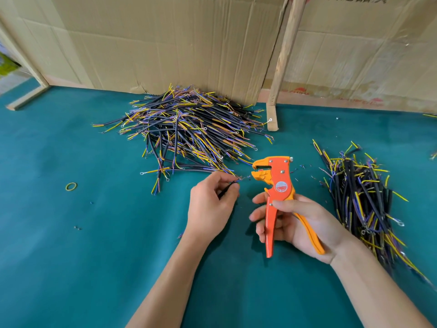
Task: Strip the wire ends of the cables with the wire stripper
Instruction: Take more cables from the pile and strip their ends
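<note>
My right hand (pixel 300 223) grips the handles of an orange wire stripper (pixel 275 183), held upright with its jaws open and facing left. My left hand (pixel 210 200) pinches a short black cable (pixel 228 187) between thumb and fingers. The cable's thin wire ends point right toward the jaws, a small gap away from them. A large heap of black cables (pixel 184 129) with yellow, blue and purple wire ends lies behind my hands. A second pile of cables (pixel 364 197) lies to the right of my right hand.
The teal tabletop (pixel 82 245) holds a yellow rubber band (pixel 71 186) at the left and small insulation scraps (pixel 305 168) near the stripper. Cardboard sheets (pixel 165 43) and a wooden post (pixel 283 55) stand along the back edge.
</note>
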Motion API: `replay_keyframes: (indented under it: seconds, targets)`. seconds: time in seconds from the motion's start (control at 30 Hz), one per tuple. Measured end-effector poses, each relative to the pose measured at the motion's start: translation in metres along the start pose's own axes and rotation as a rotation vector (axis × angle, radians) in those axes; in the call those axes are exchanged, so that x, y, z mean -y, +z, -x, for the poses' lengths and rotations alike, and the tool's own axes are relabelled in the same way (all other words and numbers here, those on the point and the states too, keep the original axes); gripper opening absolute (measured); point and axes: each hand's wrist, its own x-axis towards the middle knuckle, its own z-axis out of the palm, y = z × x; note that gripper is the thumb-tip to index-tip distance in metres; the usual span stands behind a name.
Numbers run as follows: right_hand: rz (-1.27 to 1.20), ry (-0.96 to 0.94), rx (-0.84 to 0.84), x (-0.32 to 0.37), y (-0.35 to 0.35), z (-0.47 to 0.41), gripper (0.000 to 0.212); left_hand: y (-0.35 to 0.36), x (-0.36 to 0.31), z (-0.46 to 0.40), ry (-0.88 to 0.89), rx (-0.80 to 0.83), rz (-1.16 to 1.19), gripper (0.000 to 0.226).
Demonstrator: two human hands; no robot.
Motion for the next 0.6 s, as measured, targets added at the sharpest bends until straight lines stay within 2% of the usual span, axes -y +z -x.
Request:
replay_keyframes:
  seconds: [0.13, 0.27, 0.5, 0.6]
  targets:
    - [-0.071, -0.101, -0.025, -0.0032, -0.0015, -0.0027, 0.053, -0.0019, -0.0024, 0.0012, 0.032, 0.082, -0.026, 0.01]
    - [-0.081, -0.153, 0.079, -0.0045, -0.0072, -0.0012, 0.069, -0.0028, -0.0039, 0.0023, 0.028, 0.137, -0.038, 0.006]
    - [-0.065, -0.191, 0.101, -0.0073, -0.008, -0.0036, 0.058, -0.0028, -0.0053, 0.0023, 0.026, 0.151, -0.068, 0.008]
    - [-0.066, -0.204, 0.123, -0.0074, -0.008, -0.0027, 0.066, -0.002, -0.0043, 0.0023, 0.03, 0.142, -0.071, 0.005]
